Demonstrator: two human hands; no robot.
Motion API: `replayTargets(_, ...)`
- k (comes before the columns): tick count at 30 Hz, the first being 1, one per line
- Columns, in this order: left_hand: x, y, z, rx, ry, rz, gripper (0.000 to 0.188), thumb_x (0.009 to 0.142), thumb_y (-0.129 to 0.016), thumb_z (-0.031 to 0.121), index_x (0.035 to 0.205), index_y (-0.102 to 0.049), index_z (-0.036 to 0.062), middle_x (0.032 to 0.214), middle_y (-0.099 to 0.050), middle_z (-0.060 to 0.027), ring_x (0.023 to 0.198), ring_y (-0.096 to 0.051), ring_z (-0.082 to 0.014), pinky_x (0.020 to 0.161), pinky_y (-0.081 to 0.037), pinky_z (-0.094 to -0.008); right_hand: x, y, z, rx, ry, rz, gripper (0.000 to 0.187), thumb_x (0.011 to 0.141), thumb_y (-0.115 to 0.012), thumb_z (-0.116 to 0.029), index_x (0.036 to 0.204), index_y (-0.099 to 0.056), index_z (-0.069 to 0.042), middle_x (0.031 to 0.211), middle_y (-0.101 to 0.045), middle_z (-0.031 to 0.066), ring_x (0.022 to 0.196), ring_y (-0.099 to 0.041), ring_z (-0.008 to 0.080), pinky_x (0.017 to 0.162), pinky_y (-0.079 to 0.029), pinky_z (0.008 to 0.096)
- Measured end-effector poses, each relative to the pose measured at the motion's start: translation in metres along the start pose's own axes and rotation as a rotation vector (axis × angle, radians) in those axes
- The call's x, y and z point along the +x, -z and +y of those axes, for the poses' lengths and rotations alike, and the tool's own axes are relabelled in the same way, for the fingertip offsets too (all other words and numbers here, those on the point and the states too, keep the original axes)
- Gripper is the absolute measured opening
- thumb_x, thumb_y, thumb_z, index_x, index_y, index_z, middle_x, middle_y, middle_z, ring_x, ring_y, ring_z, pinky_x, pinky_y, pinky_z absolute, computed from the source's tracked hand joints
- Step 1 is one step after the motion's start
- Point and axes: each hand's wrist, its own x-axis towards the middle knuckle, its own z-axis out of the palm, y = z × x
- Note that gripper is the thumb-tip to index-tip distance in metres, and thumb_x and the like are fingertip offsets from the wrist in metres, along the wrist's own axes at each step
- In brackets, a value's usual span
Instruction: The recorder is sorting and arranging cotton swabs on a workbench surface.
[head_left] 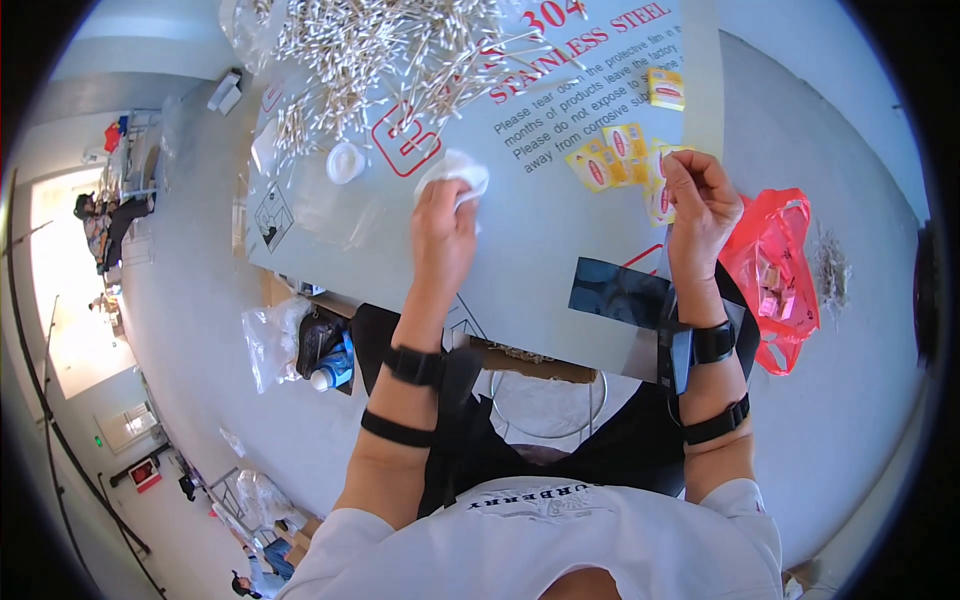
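My left hand [442, 225] is closed around a crumpled white wad [468, 172], like tissue or thin cloth, over the middle of the table. To the right, my right hand [703, 205] has thumb and index finger pinched together; whatever is between them is too small to make out. Just beside its fingertips lie several small yellow labels [622, 143], partly overlapping, with a separate yellow label [666, 88] farther back. A big loose pile of cotton swabs [350, 60] spreads over the far left. At its near edge stands a small round white tub [346, 163].
The table [540, 225] has a grey printed film. A dark glossy sheet [615, 290] lies near its front edge. A red plastic bag [765, 250] with small pink items is at the right. Below the table's left side are a clear bag [268, 345] and a blue bottle [335, 370].
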Motion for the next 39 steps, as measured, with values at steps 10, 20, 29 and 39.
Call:
replayTargets(10,0.094,-0.059,0.032,0.139,-0.044,0.003,0.020,0.074,-0.067,-0.002,0.092,-0.062,0.0037,0.092,-0.063,-0.0127,0.086,-0.061,-0.0382,0.071,-0.049,-0.0467,0.009,-0.004,-0.003,-0.838,0.611,-0.400,0.028,0.077,-0.076,-0.012,0.104,-0.068,-0.013,0.124,-0.059,0.0073,0.119,-0.053,0.0246,0.098,-0.044,0.0437)
replayTargets(20,0.057,-0.032,0.042,0.424,-0.152,-0.093,0.034,0.067,-0.070,-0.002,0.098,-0.058,0.0013,0.102,-0.056,-0.0124,0.100,-0.054,-0.0342,0.083,-0.047,-0.0436,0.007,-0.014,0.008,-0.935,0.547,-0.293,0.037,0.075,-0.077,-0.014,0.110,-0.067,-0.012,0.136,-0.052,0.0114,0.133,-0.042,0.0318,0.110,-0.032,0.0513)
replayTargets(29,0.027,-0.023,0.079,0.082,-0.133,-0.257,0.057,0.071,-0.077,0.002,0.123,-0.052,-0.0033,0.119,-0.051,-0.0194,0.099,-0.060,-0.0335,0.084,-0.050,-0.0417,0.004,0.052,-0.013,-0.662,0.027,-0.184,0.052,0.071,-0.081,-0.007,0.118,-0.061,0.001,0.125,-0.052,0.0159,0.117,-0.054,0.0326,0.095,-0.050,0.0367)
replayTargets(39,0.075,-0.108,0.119,0.007,-0.305,-0.262,0.041,0.075,-0.070,-0.005,0.114,-0.061,-0.0044,0.105,-0.054,-0.0170,0.094,-0.059,-0.0344,0.082,-0.050,-0.0404,0.021,0.053,0.008,-0.900,0.206,-0.183,0.050,0.074,-0.080,-0.018,0.117,-0.063,0.001,0.114,-0.055,0.0146,0.104,-0.058,0.0329,0.089,-0.049,0.0394)
